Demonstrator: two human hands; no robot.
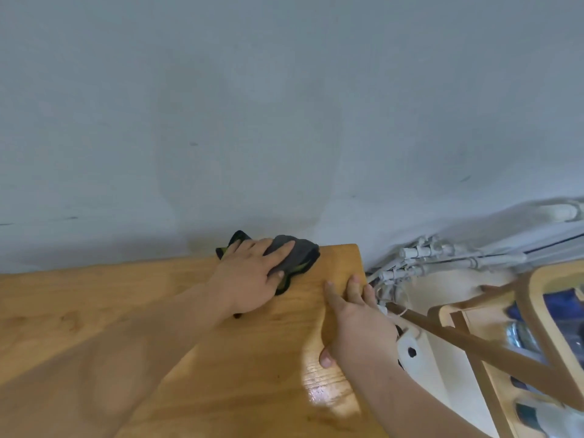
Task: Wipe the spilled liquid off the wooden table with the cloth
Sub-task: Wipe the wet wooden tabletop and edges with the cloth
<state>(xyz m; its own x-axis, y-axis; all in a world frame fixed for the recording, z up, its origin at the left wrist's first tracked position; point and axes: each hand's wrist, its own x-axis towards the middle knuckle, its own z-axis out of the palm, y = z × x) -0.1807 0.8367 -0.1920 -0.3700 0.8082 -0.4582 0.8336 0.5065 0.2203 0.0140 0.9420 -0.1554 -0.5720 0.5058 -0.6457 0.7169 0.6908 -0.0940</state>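
A dark grey cloth (301,255) with black and green edging lies on the wooden table (126,327) near its far right corner, against the wall. My left hand (252,276) presses flat on the cloth, fingers spread over it. My right hand (355,317) rests on the table's right edge, fingers laid over the rim, holding nothing loose. A wet, shiny patch (325,387) glints on the wood near the right edge, just in front of my right hand.
A pale blue-grey wall (284,121) rises directly behind the table. White pipes and cables (442,257) run along the wall to the right of the table. A light wooden chair frame (493,336) stands on the lower right.
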